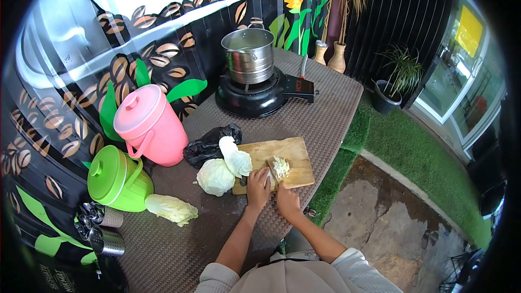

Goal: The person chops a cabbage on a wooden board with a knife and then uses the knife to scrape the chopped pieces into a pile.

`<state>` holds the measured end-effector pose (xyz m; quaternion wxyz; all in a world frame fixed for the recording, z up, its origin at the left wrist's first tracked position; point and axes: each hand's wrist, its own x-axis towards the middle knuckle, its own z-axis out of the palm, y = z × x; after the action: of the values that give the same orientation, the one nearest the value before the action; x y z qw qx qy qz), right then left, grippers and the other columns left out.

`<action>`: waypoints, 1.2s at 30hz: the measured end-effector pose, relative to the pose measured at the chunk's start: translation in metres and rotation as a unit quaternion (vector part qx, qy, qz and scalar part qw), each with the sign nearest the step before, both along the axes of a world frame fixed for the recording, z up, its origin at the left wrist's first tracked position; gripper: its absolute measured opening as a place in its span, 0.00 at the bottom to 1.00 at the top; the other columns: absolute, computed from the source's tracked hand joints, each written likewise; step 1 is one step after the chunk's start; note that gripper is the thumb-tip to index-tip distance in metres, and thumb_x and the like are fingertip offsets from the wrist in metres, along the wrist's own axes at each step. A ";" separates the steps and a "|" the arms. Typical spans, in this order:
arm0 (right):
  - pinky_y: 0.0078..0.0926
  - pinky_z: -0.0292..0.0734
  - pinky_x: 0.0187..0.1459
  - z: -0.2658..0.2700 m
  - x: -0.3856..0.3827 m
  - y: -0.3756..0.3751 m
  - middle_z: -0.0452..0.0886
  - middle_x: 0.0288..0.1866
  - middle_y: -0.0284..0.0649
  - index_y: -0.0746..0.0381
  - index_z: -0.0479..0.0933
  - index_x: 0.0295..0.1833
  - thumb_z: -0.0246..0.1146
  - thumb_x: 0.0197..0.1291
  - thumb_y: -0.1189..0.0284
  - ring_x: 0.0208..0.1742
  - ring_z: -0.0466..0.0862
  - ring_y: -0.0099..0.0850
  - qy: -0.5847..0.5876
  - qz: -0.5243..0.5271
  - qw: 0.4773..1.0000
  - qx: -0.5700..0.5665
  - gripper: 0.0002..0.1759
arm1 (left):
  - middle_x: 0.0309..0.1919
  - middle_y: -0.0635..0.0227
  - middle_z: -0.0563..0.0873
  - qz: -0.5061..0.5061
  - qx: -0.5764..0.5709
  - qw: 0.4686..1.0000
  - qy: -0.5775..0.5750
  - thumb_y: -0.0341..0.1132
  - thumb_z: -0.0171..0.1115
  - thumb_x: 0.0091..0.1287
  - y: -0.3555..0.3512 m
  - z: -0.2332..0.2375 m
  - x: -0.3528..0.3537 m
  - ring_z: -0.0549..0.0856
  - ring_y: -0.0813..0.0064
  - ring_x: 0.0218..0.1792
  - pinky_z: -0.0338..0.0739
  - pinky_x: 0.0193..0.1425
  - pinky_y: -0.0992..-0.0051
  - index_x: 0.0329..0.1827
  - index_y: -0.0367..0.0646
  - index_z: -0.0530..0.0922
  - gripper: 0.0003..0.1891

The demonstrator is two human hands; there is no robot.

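On the wooden cutting board [301, 169], my left hand [259, 187] presses down with its fingers bent over a pale piece of cabbage [269, 176], mostly hidden beneath them. My right hand [287, 202] is closed at the board's near edge, around what looks like a knife [272, 169]; its handle is covered by the fingers. Finely shredded cabbage [280, 167] lies in a small heap right of the blade. A cabbage head [216, 177] and a loose cabbage leaf [235, 156] rest at the board's left side.
Behind the board, a steel pot [248, 57] stands on a black portable stove [252, 97]. A black plastic bag [211, 145], a pink lidded jug [154, 130], a green lidded jug [122, 179] and a napa cabbage [171, 209] are to the left. Metal utensil holders [108, 241] stand near the table's left edge.
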<state>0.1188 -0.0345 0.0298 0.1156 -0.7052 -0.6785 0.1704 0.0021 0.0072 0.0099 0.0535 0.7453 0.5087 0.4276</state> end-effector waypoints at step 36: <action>0.48 0.79 0.39 0.019 -0.004 0.022 0.81 0.35 0.61 0.70 0.63 0.50 0.53 0.58 0.76 0.39 0.83 0.53 0.033 0.027 0.999 -0.027 0.15 | 0.46 0.62 0.84 0.017 0.029 0.999 -0.021 0.28 0.62 0.57 -0.002 -0.002 -0.001 0.78 0.62 0.45 0.74 0.51 0.67 0.47 0.35 0.82 0.14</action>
<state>0.1145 -0.0130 0.0487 0.1144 -0.6836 -0.6880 0.2152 0.0007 0.0056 0.0075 0.0355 0.7289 0.5072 0.4584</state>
